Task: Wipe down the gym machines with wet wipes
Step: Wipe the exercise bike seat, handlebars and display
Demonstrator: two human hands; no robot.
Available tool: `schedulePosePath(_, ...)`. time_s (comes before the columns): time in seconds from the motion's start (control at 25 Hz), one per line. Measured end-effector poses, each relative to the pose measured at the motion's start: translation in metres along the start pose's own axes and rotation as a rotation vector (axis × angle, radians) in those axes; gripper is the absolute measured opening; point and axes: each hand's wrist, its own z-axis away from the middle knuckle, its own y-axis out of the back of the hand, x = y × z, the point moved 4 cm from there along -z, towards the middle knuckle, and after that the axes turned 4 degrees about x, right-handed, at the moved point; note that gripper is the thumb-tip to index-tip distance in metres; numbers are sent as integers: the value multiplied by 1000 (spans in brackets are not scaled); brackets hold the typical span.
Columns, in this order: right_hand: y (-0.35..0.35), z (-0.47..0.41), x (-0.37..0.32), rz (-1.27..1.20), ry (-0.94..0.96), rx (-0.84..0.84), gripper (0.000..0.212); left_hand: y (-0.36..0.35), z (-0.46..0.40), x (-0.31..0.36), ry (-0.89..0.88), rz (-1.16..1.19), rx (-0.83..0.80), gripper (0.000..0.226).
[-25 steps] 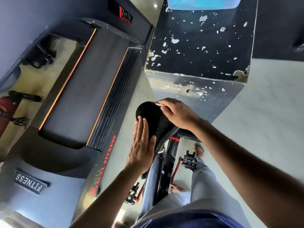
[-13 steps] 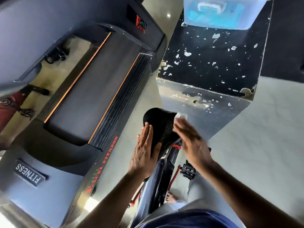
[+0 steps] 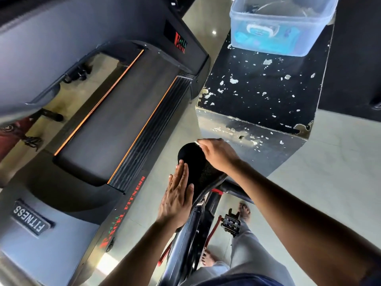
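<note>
Left hand (image 3: 175, 200) flat, steadying the bike seat (image 3: 193, 162); right hand (image 3: 218, 154) pinches the wipe (image 3: 196, 143) at 12 o'clock, so drag it back firmly.

black bike saddle (image 3: 195, 162), white wipe (image 3: 197, 143) at its far edge

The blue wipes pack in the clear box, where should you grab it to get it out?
Probably from above. The clear box has no lid on and its walls stand all round the wipes pack, so the sides are blocked. The pack seems to lie flat, so pinch its top face or one end and lift straight up. Its exact edges are blurry through the plastic.
</note>
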Motion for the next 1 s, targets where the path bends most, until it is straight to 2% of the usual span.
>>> schedulePosePath(0.08, 17, 38, 13, -126, -43, 221, 23, 0, -2, -1, -3, -65, -44, 65)
schedulePosePath(0.16, 19, 78, 13, -185, -79, 367, 34, 0, -5, -3, -32, -133, -86, 68)
schedulePosePath(0.32, 1, 119, 3, -128, -156, 332, 61, 0, -6, -3, -54, -102, -86, 74)
schedulePosePath(0.48, 13, 122, 18, -144, -192, 367, 49, 0, -6, -1, -43, -77, -58, 73)
schedulePosePath(0.64, -9, 144, -4, -292, -411, 448, 25, 0, -7, -1, -42, -95, -69, 72)
schedulePosePath(0.72, -31, 155, -29, -360, -451, 406, 23, 0, -8, -1, -48, -73, -62, 74)
schedulePosePath(0.84, -45, 156, -42, -391, -416, 338, 16, 1, -6, -2, -69, -37, -90, 80)
schedulePosePath(1.0, -8, 134, -6, -378, -498, 529, 19, 2, -5, -2, -72, -42, -103, 86)
